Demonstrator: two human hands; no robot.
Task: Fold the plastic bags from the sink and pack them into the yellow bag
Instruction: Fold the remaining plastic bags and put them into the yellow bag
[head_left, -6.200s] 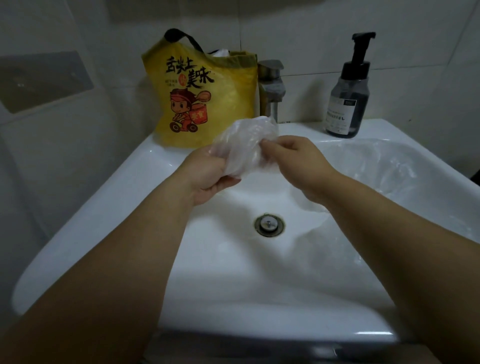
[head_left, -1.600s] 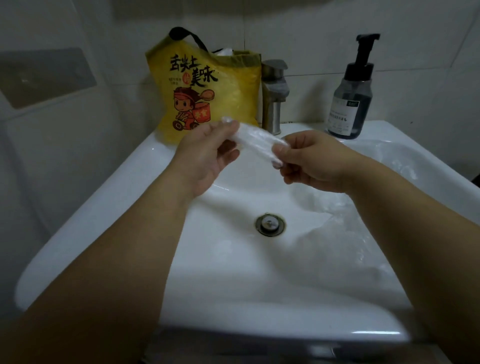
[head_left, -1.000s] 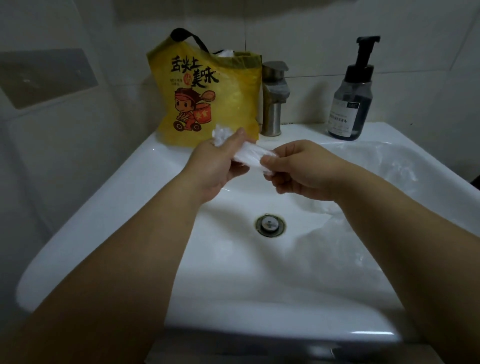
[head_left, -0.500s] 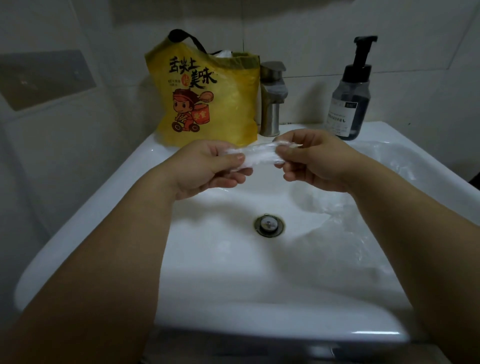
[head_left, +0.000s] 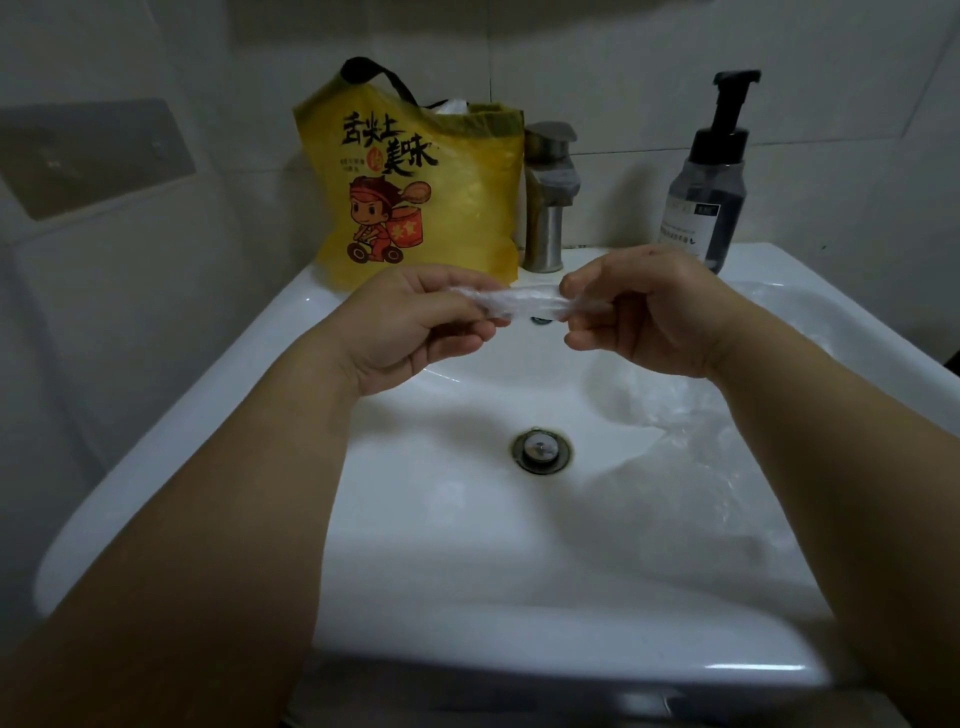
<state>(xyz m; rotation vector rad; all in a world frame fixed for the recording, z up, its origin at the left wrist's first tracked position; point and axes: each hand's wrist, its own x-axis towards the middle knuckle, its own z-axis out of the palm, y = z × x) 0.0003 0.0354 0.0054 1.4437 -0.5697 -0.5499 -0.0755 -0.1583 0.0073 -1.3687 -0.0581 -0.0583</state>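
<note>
Holding a clear plastic bag (head_left: 524, 304), gathered into a narrow flat strip, stretched level above the far half of the sink (head_left: 270, 353). Far left on the sink's back ledge, upright: the yellow bag (head_left: 415, 192), mouth open at the top, something white showing inside. Just near of it, the left hand (head_left: 415, 317), thumb and curled fingers pinching the strip's left end. At the strip's right end, the right hand (head_left: 649, 312), pinching likewise, other fingers curled beneath. Probably mid-fold, with packing next.

To do it well, keep a light pull between both pinches to hold the film flat and press out trapped air. Bring the right end over to the left end, matching edges, then run a thumb along the crease; expect slippery, springy film to open again unless pressed. Repeat until compact, clamp it closed with one hand, and steady the yellow bag's mouth with the other, thin and likely to tip. Push the bundle down beside the contents already inside.

Further right, in the sink's right half: loose plastic bags (head_left: 670, 441), crumpled, still to fold. Far right, a dark pump bottle (head_left: 709, 176), well apart from the work; steer clear.
</note>
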